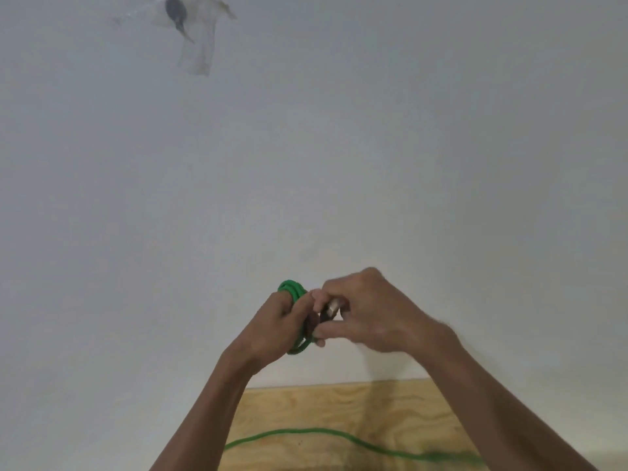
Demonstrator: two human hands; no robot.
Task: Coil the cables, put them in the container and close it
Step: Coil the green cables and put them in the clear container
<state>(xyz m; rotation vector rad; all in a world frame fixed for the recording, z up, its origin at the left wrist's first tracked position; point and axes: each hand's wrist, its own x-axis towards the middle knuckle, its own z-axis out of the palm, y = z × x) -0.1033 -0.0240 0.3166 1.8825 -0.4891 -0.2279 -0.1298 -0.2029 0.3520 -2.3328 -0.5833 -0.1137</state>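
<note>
green cable point(296, 294) is wound in loops around the left hand point(278, 321), held up in front of a white wall point(339, 164). the right hand point(370, 311) pinches its plug point(330, 310) between thumb and fingers, beside the coil. a loose length point(323, 435) trails over the wooden table point(306, 402) below.

No readable text, label, brand, number or sign anywhere in view.

White wall point(373, 147); plywood tabletop point(306, 409) below.
</note>
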